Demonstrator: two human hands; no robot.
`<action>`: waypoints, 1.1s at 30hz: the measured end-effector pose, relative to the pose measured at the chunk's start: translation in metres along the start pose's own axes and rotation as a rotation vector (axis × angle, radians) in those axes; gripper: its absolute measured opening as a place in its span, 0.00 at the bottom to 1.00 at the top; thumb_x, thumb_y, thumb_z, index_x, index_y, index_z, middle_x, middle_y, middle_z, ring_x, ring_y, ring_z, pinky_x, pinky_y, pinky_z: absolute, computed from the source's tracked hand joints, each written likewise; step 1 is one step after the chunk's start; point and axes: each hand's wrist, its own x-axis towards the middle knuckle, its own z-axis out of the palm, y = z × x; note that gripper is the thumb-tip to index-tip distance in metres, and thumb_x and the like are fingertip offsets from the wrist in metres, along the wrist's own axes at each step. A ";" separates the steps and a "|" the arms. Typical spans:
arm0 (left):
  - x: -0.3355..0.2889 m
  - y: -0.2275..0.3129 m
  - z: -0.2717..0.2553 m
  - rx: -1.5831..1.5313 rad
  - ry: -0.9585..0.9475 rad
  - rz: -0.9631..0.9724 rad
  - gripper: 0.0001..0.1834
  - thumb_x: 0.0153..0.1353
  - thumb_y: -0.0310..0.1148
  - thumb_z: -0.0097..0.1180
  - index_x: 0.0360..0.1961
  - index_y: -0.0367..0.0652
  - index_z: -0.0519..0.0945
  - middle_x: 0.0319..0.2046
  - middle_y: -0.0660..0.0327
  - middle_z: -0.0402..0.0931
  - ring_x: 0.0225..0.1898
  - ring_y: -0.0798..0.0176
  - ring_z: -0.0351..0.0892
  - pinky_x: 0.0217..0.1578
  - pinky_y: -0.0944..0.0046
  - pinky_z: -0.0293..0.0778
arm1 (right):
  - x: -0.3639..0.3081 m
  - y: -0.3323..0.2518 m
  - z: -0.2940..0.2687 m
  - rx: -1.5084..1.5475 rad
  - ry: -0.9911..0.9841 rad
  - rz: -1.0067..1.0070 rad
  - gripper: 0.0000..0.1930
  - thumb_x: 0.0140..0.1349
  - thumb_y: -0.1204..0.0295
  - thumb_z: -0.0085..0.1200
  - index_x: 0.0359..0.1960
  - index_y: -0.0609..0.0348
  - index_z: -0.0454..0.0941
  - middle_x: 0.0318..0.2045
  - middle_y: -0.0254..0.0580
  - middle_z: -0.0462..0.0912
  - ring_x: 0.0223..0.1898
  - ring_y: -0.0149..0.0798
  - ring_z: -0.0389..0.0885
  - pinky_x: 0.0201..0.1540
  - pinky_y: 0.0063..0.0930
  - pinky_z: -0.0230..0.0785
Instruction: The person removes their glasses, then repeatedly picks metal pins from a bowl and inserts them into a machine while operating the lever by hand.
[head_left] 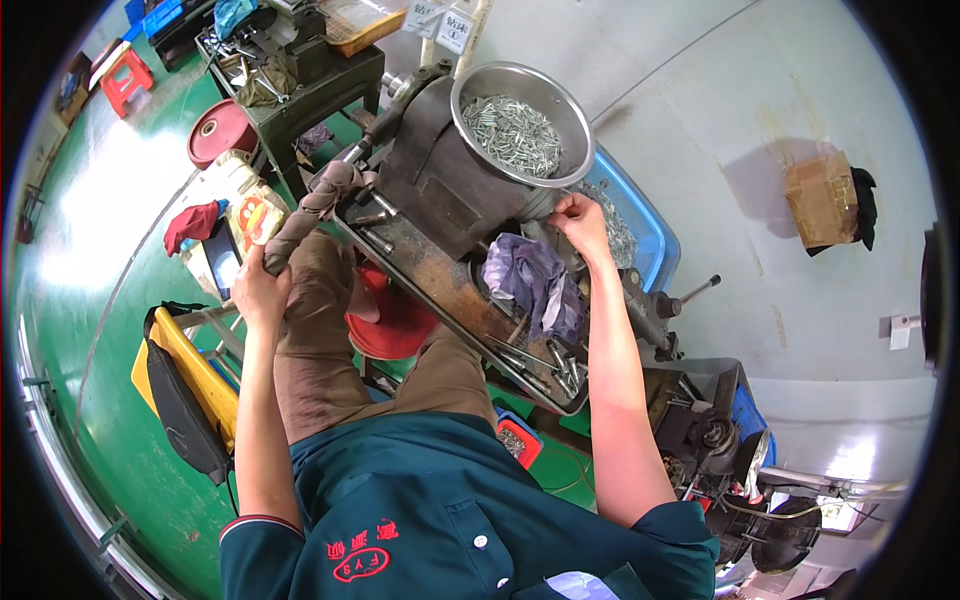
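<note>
My left hand (262,297) is closed around the lower end of a long lever (318,200) wrapped in brown cloth strips. The lever runs up to a dark bench machine (440,190). My right hand (582,224) is at the machine's right side, just below a steel bowl (470,88). Its thumb and fingers are pinched together, and whatever they hold is too small or hidden to make out. Many small metal pins (513,135) fill the bowl. A crumpled purple-grey rag (535,285) lies on the machine close to my right wrist.
Behind the bowl sits a blue plastic basket (660,245) of metal parts. Loose tools (560,370) lie in the machine's metal tray (425,290). A red stool (395,330) is under it, between my legs. A yellow chair back (190,375) stands left, and a workbench (290,110) farther off.
</note>
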 end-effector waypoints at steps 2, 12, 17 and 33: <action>0.000 0.001 -0.001 0.002 0.002 0.005 0.18 0.37 0.34 0.56 0.33 0.43 0.72 0.25 0.50 0.74 0.29 0.47 0.73 0.29 0.55 0.69 | 0.000 -0.001 0.000 0.008 0.000 0.001 0.06 0.36 0.76 0.54 0.19 0.60 0.71 0.16 0.33 0.73 0.20 0.26 0.70 0.25 0.19 0.61; -0.001 -0.001 -0.001 0.002 0.002 0.014 0.15 0.37 0.34 0.55 0.29 0.42 0.71 0.23 0.50 0.73 0.28 0.47 0.73 0.27 0.55 0.68 | -0.001 -0.003 0.002 -0.069 0.039 -0.010 0.06 0.36 0.75 0.53 0.18 0.61 0.71 0.15 0.34 0.74 0.19 0.27 0.71 0.26 0.20 0.62; -0.001 0.001 -0.001 -0.002 0.019 0.015 0.13 0.37 0.34 0.55 0.26 0.41 0.70 0.22 0.50 0.73 0.28 0.47 0.73 0.27 0.55 0.68 | 0.000 -0.002 0.002 -0.122 0.057 -0.009 0.06 0.36 0.75 0.53 0.19 0.61 0.72 0.16 0.36 0.74 0.20 0.30 0.72 0.27 0.21 0.63; -0.001 0.002 -0.001 0.001 0.028 0.022 0.15 0.36 0.34 0.56 0.28 0.41 0.71 0.23 0.50 0.73 0.28 0.48 0.73 0.27 0.55 0.69 | -0.005 -0.011 0.004 -0.270 0.115 -0.002 0.06 0.37 0.73 0.50 0.20 0.59 0.73 0.18 0.40 0.77 0.24 0.38 0.76 0.30 0.27 0.65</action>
